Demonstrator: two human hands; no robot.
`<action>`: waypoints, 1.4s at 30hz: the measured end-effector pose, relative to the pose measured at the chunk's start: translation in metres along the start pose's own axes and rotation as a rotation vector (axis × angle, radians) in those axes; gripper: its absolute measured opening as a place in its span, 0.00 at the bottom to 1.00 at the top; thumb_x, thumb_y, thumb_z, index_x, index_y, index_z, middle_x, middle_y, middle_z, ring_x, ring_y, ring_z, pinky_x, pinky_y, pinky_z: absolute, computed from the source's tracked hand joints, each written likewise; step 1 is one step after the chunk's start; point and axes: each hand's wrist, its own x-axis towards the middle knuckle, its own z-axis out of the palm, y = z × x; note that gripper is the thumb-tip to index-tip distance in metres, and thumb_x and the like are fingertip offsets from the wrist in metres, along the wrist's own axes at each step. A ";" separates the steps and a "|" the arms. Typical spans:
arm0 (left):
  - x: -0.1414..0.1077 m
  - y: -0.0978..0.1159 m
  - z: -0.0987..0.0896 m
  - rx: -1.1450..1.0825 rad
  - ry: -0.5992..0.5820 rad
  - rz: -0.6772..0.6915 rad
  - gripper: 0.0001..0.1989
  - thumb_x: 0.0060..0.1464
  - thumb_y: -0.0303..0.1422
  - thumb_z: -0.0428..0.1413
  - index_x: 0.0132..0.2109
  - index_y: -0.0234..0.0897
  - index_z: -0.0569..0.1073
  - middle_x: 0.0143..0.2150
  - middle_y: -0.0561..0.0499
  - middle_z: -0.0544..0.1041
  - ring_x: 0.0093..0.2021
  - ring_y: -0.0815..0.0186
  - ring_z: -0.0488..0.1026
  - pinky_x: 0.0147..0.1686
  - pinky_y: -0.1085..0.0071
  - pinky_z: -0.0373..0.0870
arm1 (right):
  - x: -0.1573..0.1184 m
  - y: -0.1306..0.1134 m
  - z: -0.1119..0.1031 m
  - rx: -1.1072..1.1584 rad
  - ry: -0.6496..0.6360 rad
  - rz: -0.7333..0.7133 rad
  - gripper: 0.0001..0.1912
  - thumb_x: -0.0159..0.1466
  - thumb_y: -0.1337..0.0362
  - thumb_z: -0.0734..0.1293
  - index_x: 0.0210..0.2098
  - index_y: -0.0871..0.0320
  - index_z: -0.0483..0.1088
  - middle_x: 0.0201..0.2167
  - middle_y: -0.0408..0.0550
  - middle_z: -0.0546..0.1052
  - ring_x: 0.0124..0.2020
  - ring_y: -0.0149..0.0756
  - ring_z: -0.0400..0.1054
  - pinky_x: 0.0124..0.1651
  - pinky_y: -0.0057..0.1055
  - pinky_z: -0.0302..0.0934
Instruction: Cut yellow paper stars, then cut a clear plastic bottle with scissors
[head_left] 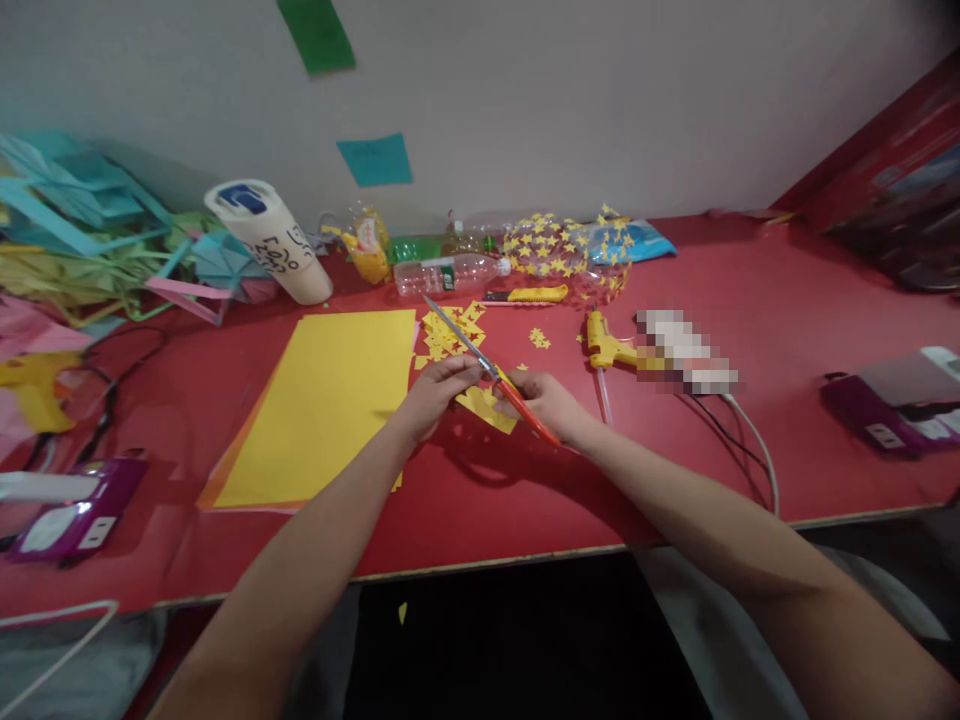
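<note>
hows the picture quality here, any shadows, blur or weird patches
Head view: rather dim light, soft shadows on the red table below the left hand and right hand; head view: coarse blocks mask the white thing right of the yellow glue gun; head view: the purple box near the right edge looks soft and stretched.

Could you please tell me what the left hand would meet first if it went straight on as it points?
The left hand would probably meet the scissors first, around their pivot, though depth is unclear there.
</note>
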 end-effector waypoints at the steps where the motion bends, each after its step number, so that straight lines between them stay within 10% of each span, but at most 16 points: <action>1: 0.000 0.002 0.000 0.009 0.001 0.006 0.11 0.44 0.40 0.62 0.32 0.38 0.76 0.24 0.56 0.69 0.23 0.74 0.62 0.20 0.77 0.57 | 0.000 0.001 0.000 0.010 0.015 -0.005 0.21 0.42 0.51 0.76 0.24 0.57 0.66 0.18 0.34 0.62 0.20 0.25 0.54 0.24 0.25 0.50; 6: 0.000 0.011 -0.002 0.023 0.106 0.077 0.16 0.48 0.46 0.60 0.37 0.39 0.71 0.25 0.56 0.72 0.20 0.74 0.64 0.19 0.77 0.55 | 0.003 0.006 -0.007 0.109 0.149 -0.031 0.19 0.45 0.52 0.74 0.26 0.55 0.65 0.14 0.31 0.60 0.13 0.23 0.50 0.16 0.24 0.44; 17: -0.011 0.011 0.011 0.224 -0.317 -0.055 0.09 0.42 0.36 0.60 0.21 0.36 0.71 0.18 0.55 0.70 0.19 0.74 0.62 0.21 0.74 0.57 | 0.001 0.005 -0.008 0.048 0.115 -0.050 0.21 0.46 0.49 0.75 0.25 0.55 0.65 0.15 0.34 0.65 0.14 0.23 0.53 0.14 0.23 0.45; 31: -0.013 0.010 0.010 0.243 -0.207 -0.107 0.10 0.44 0.35 0.59 0.20 0.36 0.73 0.16 0.54 0.68 0.20 0.72 0.63 0.22 0.73 0.58 | -0.002 0.002 -0.007 0.002 0.064 -0.072 0.20 0.50 0.47 0.73 0.24 0.55 0.63 0.14 0.36 0.67 0.14 0.25 0.56 0.16 0.24 0.45; 42: -0.002 0.013 -0.001 -0.089 0.247 0.145 0.10 0.42 0.39 0.57 0.24 0.36 0.74 0.19 0.55 0.70 0.19 0.74 0.62 0.20 0.73 0.59 | -0.012 -0.008 -0.011 -0.309 0.057 -0.114 0.26 0.53 0.38 0.68 0.26 0.54 0.62 0.19 0.38 0.64 0.21 0.29 0.56 0.24 0.29 0.51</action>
